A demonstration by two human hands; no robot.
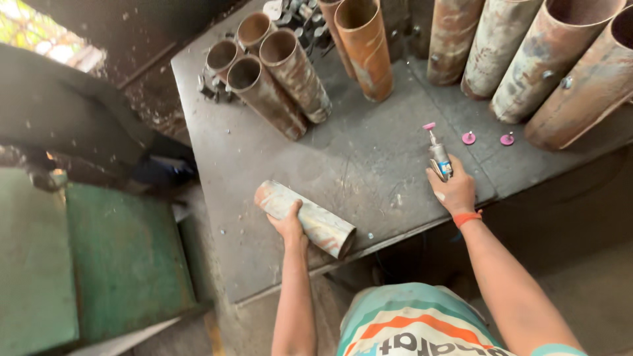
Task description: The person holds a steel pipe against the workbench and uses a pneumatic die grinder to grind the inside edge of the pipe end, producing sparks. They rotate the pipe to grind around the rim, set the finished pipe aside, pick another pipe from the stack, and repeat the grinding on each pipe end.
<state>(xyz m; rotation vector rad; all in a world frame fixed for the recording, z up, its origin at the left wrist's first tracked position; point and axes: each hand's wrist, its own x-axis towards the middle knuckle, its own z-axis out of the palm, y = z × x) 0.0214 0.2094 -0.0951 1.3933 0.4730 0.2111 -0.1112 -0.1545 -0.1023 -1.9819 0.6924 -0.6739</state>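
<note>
Left hand (288, 223) wraps from below around 1 short rusty pipe (306, 218) lying on its side at the near edge of the steel table (369, 165); fingers curl over the top, likely to stop it rolling off. Right hand (453, 191), orange band at the wrist, clenches a small grinder (439, 155) held upright, pink tip up and away from the surface, so the head touches nothing. Pipe and grinder are well apart, 1 per hand.

Just beyond the grinder, 2 pink discs (469, 138) lie flat on the table, near the big pipes. Farther back, 4 medium pipes (270, 82) stand bunched and leaning together, open ends up. 1 orange pipe (364, 46) stands beside them. Far right, a row of big pipes (547, 59) leans side by side, touching. Green machine (99, 264) at left, off the table.
</note>
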